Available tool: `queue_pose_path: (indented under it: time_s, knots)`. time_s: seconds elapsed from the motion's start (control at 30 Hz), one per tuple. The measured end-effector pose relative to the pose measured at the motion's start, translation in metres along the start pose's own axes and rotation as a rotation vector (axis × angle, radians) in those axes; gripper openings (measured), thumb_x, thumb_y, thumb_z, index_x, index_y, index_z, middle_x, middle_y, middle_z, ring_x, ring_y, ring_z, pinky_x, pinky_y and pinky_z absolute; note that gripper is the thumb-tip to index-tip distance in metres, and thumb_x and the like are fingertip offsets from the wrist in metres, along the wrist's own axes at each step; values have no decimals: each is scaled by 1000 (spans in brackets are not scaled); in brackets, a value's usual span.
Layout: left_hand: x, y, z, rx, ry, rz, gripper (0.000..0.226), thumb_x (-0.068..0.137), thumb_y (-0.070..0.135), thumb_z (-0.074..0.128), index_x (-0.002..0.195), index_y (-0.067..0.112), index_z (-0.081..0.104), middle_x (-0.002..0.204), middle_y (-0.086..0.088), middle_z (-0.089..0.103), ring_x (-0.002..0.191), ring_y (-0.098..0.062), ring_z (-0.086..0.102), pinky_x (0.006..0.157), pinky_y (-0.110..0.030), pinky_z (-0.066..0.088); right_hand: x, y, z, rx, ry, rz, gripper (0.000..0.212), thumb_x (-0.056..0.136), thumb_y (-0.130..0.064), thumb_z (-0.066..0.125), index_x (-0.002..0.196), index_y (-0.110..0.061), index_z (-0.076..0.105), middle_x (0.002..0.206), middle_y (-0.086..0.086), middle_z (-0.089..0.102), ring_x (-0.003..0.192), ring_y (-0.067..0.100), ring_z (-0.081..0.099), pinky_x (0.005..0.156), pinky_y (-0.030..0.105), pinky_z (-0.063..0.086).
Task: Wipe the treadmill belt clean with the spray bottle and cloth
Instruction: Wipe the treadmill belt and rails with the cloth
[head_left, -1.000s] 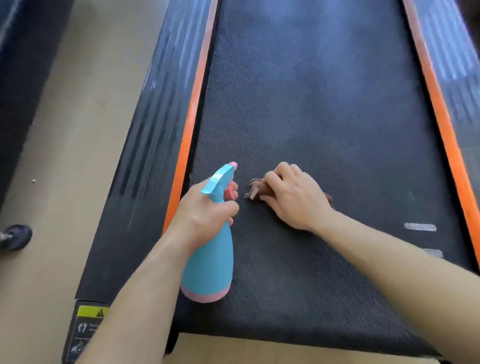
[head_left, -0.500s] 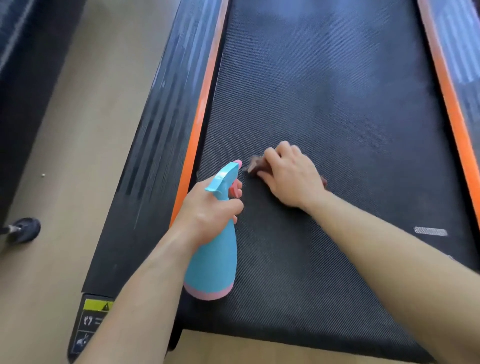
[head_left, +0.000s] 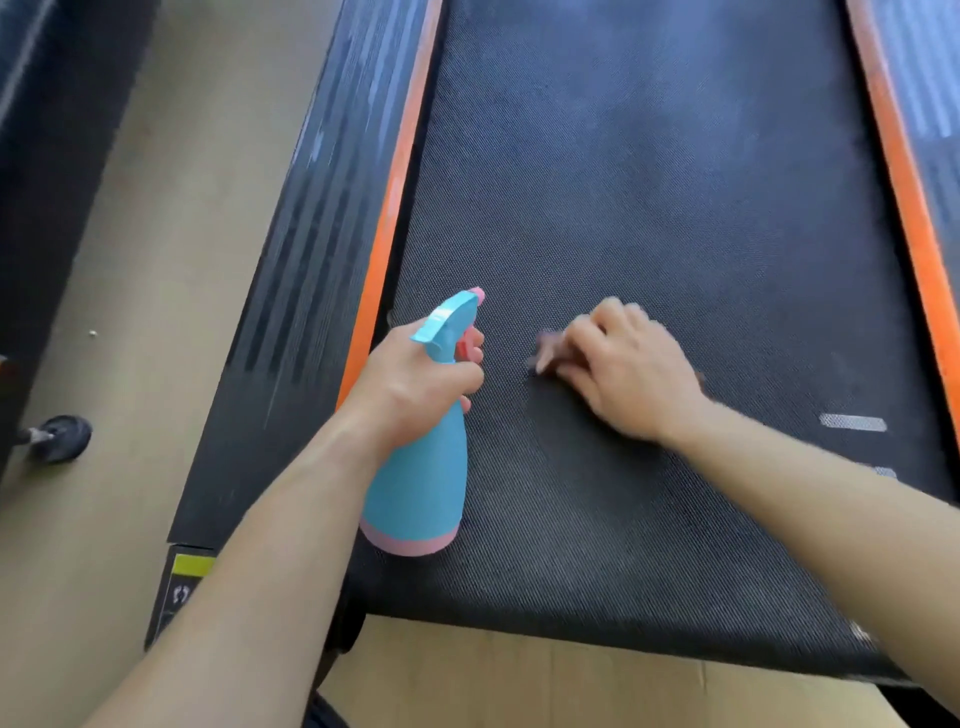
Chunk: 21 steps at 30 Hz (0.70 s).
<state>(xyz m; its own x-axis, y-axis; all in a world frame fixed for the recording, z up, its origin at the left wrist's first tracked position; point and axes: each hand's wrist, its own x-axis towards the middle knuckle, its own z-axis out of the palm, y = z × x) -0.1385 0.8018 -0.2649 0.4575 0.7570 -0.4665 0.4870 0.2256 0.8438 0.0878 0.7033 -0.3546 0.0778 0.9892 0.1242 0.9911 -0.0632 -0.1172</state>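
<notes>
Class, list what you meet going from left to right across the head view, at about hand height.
Wheel → side rail → left orange strip → bottle → cloth → right hand → white mark → right orange strip.

Matt woven belt (head_left: 649, 208), plastic bottle (head_left: 421, 483)

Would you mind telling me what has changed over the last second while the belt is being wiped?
The right hand, holding the cloth against the treadmill belt, pushed it away up the belt, then drew it back toward the person and slightly right. Nothing was picked up or let go. The left hand grips the spray bottle upright at the belt's left edge, as before.
</notes>
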Motion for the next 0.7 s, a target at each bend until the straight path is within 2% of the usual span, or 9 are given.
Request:
queue_pose_path:
  time_s: [0.07,0.13,0.2,0.3,0.4,0.5,0.57,0.63,0.7]
  knots:
    - [1,-1,3,12,1,10,51,83,1,64,117,38,73,101,4,73,87,-11,67,78,-34,66,24,13,1,2,31,245,39,94,-50,55,109,-15,53,112,15,51,98,38,51,76,49,51]
    - [-1,1,8,22,-10,12,55,84,-1,63,113,45,71,99,7,72,82,-10,65,74,-30,65,20,4,1,-3,22,374,38,94,-48,57,110,-14,52,113,16,50,99,38,50,77,49,49]
    - [-3,5,14,23,-29,20,58,82,0,63,112,49,69,98,7,71,81,-9,64,74,-31,64,-12,-16,-2,-19,39,323,37,93,-47,58,106,-14,53,108,15,51,94,37,50,72,48,49]
    - [-10,7,23,40,-73,35,61,79,1,64,116,49,68,100,4,72,85,-9,64,72,-31,63,-91,-36,-13,62,-10,71,33,94,-49,56,103,-18,56,104,8,51,86,31,49,68,45,48]
    - [-20,9,37,77,-131,30,64,65,12,61,120,45,71,103,3,75,93,-13,68,71,-30,63,-139,-6,-25,44,-62,-28,32,94,-51,53,102,-20,59,101,5,52,83,28,49,66,43,48]
    - [-29,7,58,108,-202,53,51,71,5,64,115,28,75,106,1,75,100,-21,72,70,-30,62,-162,45,-33,2,-1,365,35,93,-50,51,104,-17,60,105,8,53,89,34,52,72,46,51]
    - [-36,8,76,120,-265,68,55,75,-1,64,114,37,74,106,-1,74,94,-15,69,66,-27,61,-175,67,-38,13,51,640,36,92,-47,56,107,-15,61,109,13,54,93,39,52,75,47,51]
    - [-41,11,97,167,-310,67,54,71,6,65,112,40,74,106,-2,76,88,-13,68,68,-29,63,-185,66,-40,-29,48,744,36,92,-46,60,108,-13,60,109,16,54,91,40,52,71,47,49]
    - [-44,16,121,231,-338,50,44,74,5,67,109,30,76,106,-2,77,83,-14,69,73,-31,64,-195,52,-42,-58,9,773,35,93,-46,60,107,-14,59,108,15,54,92,39,52,68,46,48]
